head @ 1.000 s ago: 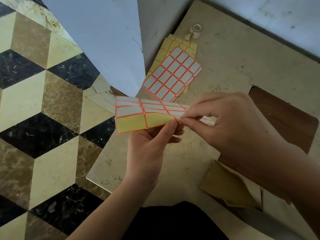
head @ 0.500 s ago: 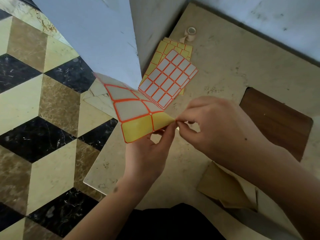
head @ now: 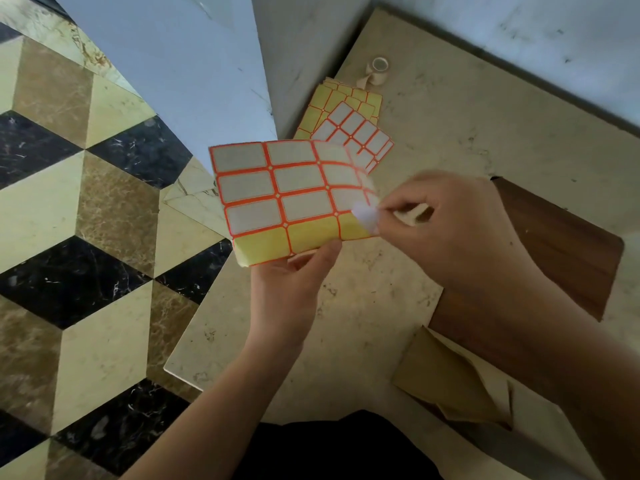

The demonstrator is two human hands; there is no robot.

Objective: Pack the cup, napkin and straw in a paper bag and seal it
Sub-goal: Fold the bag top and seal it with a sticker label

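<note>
My left hand (head: pixel 287 292) holds a sticker sheet (head: pixel 277 199) from below, thumb on its bare yellow bottom row. The sheet faces me with white labels framed in orange. My right hand (head: pixel 446 230) pinches a white label (head: pixel 365 216) at the sheet's right edge, partly peeled off and curled. A brown paper bag (head: pixel 446 382) lies flat on the table under my right forearm, partly hidden. I see no cup, napkin or straw.
More sticker sheets (head: pixel 349 126) lie stacked near the table's far left corner. A small tape roll (head: pixel 379 67) sits beyond them. A dark wooden cut-out (head: pixel 561 247) shows in the beige table (head: pixel 450 116) at right. A white wall stands at the left.
The sheet has turned to face me flat. My right hand's pinch has lifted a white label off the sheet's right edge.
</note>
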